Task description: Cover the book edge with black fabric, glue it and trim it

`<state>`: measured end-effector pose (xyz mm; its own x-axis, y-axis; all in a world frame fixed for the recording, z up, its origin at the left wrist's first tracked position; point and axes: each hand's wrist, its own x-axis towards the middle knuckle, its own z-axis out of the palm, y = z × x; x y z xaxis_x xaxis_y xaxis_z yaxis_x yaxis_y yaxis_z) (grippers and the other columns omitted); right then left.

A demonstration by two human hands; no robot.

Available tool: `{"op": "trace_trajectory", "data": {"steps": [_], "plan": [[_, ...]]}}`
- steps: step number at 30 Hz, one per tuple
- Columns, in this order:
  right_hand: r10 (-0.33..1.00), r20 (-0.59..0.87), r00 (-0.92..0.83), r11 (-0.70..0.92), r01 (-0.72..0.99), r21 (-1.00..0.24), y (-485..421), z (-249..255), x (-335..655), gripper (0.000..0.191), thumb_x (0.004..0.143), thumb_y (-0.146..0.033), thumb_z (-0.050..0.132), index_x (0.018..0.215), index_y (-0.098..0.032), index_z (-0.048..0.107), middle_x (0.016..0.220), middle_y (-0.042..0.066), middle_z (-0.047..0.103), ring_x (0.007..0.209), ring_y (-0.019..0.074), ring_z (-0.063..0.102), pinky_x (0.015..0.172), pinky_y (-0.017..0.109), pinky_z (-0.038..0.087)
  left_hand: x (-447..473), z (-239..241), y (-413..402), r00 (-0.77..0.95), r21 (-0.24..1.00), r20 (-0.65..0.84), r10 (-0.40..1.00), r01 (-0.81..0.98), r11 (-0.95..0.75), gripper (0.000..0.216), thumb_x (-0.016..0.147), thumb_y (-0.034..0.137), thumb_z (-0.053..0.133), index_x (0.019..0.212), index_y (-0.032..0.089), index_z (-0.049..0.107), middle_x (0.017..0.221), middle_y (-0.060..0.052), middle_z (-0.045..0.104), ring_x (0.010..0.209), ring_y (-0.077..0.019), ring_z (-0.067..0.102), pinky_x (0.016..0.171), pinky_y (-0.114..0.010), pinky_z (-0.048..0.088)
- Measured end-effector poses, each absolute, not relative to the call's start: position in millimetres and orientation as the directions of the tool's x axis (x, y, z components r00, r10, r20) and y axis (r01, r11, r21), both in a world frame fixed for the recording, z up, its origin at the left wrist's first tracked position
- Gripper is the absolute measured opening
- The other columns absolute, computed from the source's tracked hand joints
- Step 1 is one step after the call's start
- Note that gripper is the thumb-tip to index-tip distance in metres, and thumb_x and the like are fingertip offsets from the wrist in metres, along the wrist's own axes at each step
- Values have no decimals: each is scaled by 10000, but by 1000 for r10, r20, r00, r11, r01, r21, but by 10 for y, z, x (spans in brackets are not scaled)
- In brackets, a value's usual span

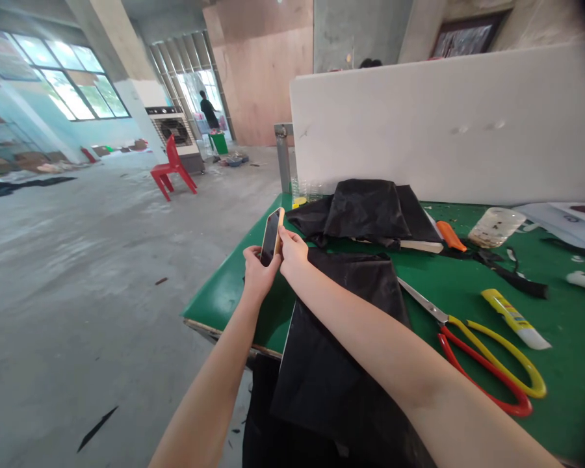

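Observation:
Both of my hands hold a phone (272, 236) upright over the left end of the green table (468, 286). My left hand (257, 273) grips its lower part from below. My right hand (292, 250) pinches its right edge, fingers closed on it. A black cloth (331, 351) lies under my right forearm and hangs over the table's near edge. A second folded black cloth (370, 211) lies just beyond the phone.
Scissors with red and yellow handles (487, 357), a yellow glue tube (514, 318), an orange-handled tool (451, 235) and a plastic jar (494, 227) lie on the table. A white board (443, 123) stands behind it. A red chair (173, 169) and a person (208, 110) are far off.

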<state>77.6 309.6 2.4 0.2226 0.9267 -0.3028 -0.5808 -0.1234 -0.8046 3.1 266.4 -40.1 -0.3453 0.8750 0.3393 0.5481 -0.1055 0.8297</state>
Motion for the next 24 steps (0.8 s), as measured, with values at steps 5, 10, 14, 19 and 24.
{"op": "trace_trajectory", "data": {"steps": [5, 10, 14, 19, 24], "plan": [[946, -292, 143, -186, -499, -846, 3092, 50, 883, 95, 771, -222, 601, 703, -188, 543, 586, -48, 547, 570, 98, 536, 550, 218, 458, 37, -367, 2631, -372, 796, 369, 852, 600, -83, 483, 678, 374, 661, 1018, 203, 364, 1017, -81, 507, 1014, -251, 538, 853, -429, 449], [973, -202, 112, -145, -380, -913, 2963, 287, 1214, 90, 737, -110, 546, 803, -163, 576, 801, 0, 578, 712, 101, 548, 589, 211, 450, 20, -422, 2655, -344, 611, 500, 795, 791, -42, 544, 611, 346, 693, 1036, 166, 404, 1023, -121, 496, 1043, -334, 492, 907, -491, 402], [994, -103, 37, -87, -308, -947, 2670, 568, 1574, 171, 718, -140, 566, 886, -165, 584, 876, 18, 568, 810, 131, 562, 631, 233, 483, 11, -489, 2667, -265, 449, 516, 814, 893, 7, 548, 607, 352, 691, 1047, 135, 446, 987, -139, 537, 1016, -351, 490, 855, -455, 428], [993, 29, -112, 26, -30, -999, 2169, 755, 2117, 227, 760, -212, 564, 986, -201, 581, 1003, 49, 579, 874, 165, 585, 720, 299, 518, 70, -444, 2594, -168, 318, 431, 886, 948, 25, 643, 655, 385, 679, 1171, 103, 419, 1037, -155, 582, 1013, -339, 512, 861, -447, 417], [977, 157, -147, 200, 344, -917, 1666, 651, 2835, 321, 828, -348, 560, 1134, -266, 503, 916, 35, 608, 812, 183, 607, 753, 351, 515, 78, -376, 2554, -130, 289, 490, 862, 957, -20, 726, 710, 467, 645, 1288, 117, 380, 1209, -168, 550, 1121, -348, 480, 919, -458, 384]]}}
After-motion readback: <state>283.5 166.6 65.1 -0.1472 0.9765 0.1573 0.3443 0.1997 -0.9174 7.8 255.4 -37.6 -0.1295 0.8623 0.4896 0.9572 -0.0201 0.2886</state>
